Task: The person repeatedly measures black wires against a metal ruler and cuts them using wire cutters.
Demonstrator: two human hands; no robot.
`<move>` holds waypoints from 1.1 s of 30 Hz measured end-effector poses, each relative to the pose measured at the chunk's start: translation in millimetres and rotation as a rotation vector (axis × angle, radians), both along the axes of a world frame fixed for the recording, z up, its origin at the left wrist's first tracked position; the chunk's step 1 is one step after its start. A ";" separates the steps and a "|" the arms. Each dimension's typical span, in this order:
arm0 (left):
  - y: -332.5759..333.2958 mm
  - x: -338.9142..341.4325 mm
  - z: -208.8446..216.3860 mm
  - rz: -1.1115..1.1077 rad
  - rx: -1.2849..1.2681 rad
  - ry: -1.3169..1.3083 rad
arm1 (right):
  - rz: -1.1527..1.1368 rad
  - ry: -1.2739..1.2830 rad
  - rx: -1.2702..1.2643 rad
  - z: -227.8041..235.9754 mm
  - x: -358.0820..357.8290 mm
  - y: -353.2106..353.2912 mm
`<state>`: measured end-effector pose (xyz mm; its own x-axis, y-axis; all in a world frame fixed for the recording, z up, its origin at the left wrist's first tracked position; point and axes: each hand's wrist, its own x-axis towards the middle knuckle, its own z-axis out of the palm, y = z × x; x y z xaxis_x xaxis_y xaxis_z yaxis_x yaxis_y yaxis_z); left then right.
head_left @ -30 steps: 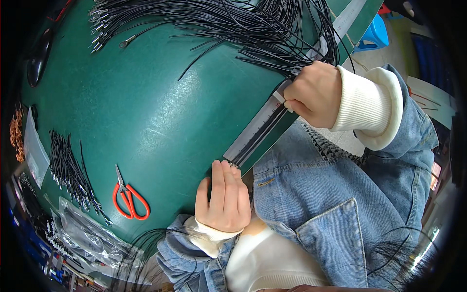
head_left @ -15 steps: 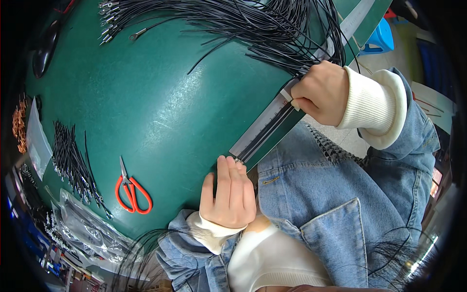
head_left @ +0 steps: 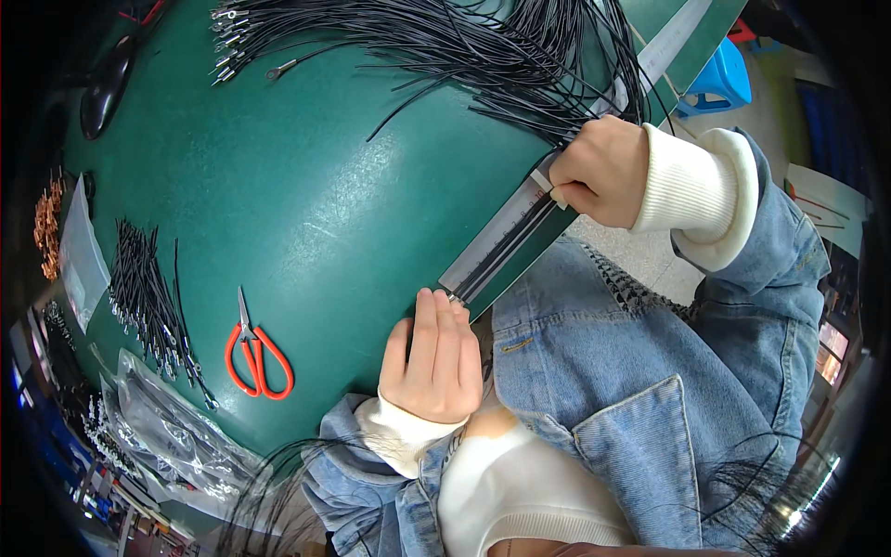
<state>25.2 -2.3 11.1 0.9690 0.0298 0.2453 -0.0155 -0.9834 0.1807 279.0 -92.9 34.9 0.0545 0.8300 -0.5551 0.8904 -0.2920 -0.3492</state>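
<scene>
A metal ruler lies slantwise along the near edge of the green table, with a few black wires stretched straight along it. My left hand has its fingers pressed together over the wires' metal-tipped ends at the ruler's lower end. Farther up, my right hand is a fist closed round the same wires over the ruler. The fist hides its own grip and whatever else is inside it. Beyond it spreads a large heap of black wires, many with ring terminals at their left ends.
Red-handled scissors lie left of my left hand. Farther left are a bundle of short black wires, clear plastic bags and copper-coloured pieces. A black computer mouse sits at the far left. A blue stool stands beyond the table's right edge.
The view has shifted slightly, so the table things appear a little farther right. Both hands keep their places at the two ends of the wires on the ruler.
</scene>
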 end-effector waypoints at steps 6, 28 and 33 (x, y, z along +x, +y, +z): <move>-1.3 -3.2 1.4 0.023 0.005 0.004 | 0.047 0.100 -0.015 4.7 6.5 3.8; 92.2 -120.0 8.5 0.714 -0.207 0.042 | -0.008 0.809 0.201 21.5 5.9 38.8; 89.4 -103.3 24.7 0.834 -0.285 0.126 | -0.114 0.858 0.211 34.3 -8.7 56.9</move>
